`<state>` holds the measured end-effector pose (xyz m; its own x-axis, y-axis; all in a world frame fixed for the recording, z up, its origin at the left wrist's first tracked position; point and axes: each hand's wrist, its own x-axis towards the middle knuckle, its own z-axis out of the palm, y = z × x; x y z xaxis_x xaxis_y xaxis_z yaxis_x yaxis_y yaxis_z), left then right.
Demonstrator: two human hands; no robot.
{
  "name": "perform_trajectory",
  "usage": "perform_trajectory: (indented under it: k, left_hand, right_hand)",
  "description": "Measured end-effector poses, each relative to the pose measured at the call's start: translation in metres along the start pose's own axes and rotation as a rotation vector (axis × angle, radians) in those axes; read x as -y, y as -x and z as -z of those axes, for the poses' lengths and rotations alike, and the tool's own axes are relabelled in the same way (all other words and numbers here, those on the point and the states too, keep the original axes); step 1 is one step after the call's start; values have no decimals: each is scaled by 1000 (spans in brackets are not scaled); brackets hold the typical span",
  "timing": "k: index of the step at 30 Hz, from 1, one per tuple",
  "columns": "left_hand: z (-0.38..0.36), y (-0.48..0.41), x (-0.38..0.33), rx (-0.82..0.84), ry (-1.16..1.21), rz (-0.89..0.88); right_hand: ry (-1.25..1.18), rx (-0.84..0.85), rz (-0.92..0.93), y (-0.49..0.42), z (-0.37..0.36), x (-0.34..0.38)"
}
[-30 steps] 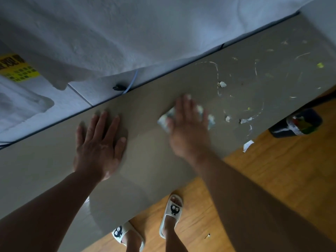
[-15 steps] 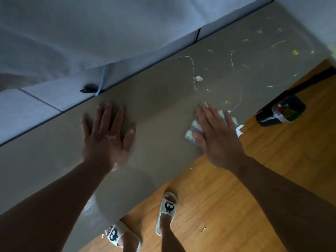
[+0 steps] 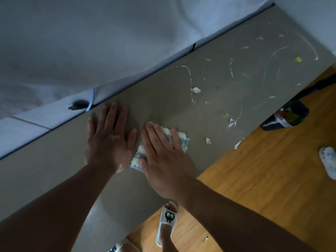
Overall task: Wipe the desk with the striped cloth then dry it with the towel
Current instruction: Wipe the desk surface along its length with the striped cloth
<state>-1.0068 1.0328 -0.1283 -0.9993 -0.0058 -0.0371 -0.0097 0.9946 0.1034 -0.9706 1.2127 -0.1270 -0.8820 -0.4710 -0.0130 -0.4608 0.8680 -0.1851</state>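
Half a second ago the right hand (image 3: 160, 155) and the striped cloth (image 3: 181, 138) were near the tabletop's (image 3: 163, 99) front edge, well apart from the left hand (image 3: 109, 140). Now they sit just beside it. The right hand presses the cloth with straight fingers, and the left hand lies flat, fingers spread. On the floor (image 3: 263, 179), a dark bin (image 3: 300, 108) holds colourful rubbish.

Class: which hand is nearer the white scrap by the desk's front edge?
Right. The right hand, on the striped cloth, sits beside the scrap; the left hand lies farther left.
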Motion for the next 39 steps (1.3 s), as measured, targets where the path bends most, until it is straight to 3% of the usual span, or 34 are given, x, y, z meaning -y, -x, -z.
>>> perform_trajectory:
  k: [3, 10, 15, 16, 20, 24, 28, 33, 39]
  left_hand:
    - [-1, -3, 2, -25, -19, -33]
    - [0, -8, 4, -4, -61, -57]
    - [1, -15, 3, 14, -71, -70]
    - [1, -17, 3, 12, -69, -73]
    - [0, -21, 3, -2, -59, -88]
    - [0, -21, 4, -40, -37, -93]
    - [-1, -21, 4, -58, -38, -99]
    - [-1, -21, 3, -48, -35, -88]
    - [0, -22, 2, -14, -46, -68]
  right_hand:
    - [-2, -22, 21, -26, 2, -33]
    - [44, 53, -241, -79, 24, -134]
    - [-42, -3, -444, -91, 23, -124]
    - [-32, -23, -430, -87, 22, -110]
    - [-10, 10, -83, -66, 9, -37]
    - [-63, -71, -46, -77, 3, -27]
    - [-15, 42, -18, -116, 12, -65]
    - [4, 93, -174, -152, 29, -122]
    - [-17, 85, -496, -173, 44, -184]
